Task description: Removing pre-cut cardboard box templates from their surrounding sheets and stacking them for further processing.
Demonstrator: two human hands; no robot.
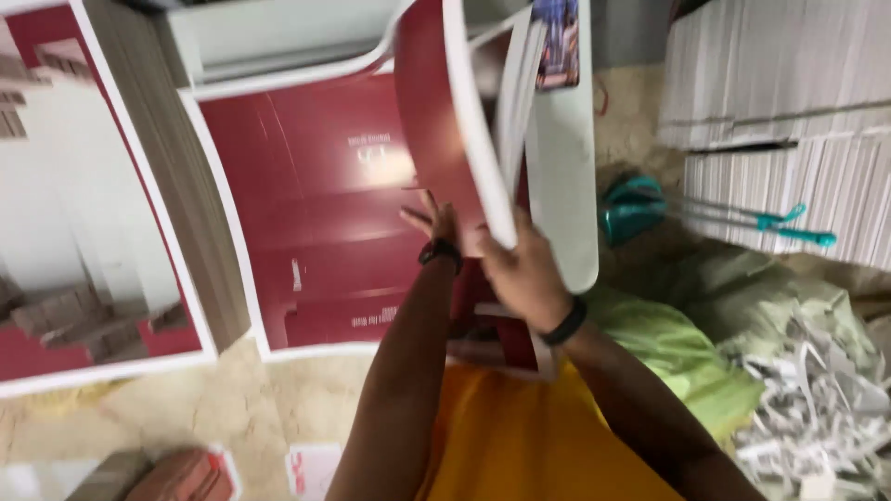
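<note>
- Nearest the camera, an orange garment [520,445] fills the lower middle; both forearms rise from it toward the centre, each wrist in a dark band.
- The right hand [524,269] is closed around the lower edge of a bundle of large printed sheets [483,121], thumb across the front, tilting them up so their white edges fan toward the top.
- The left hand [436,227] sits just behind that bundle with fingers loosely spread; whether it grips a sheet cannot be told.
- The bundle stands above the dark red stack [316,213], whose white border runs just beside the hands.
- Left, a second stack [83,204] lies close alongside, a narrow gap between.
- Right, a green bag [668,353] and paper trimmings [817,399] crowd the floor.
- Farthest, teal-handled scissors [789,227] rest by tall white paper piles [780,83].
</note>
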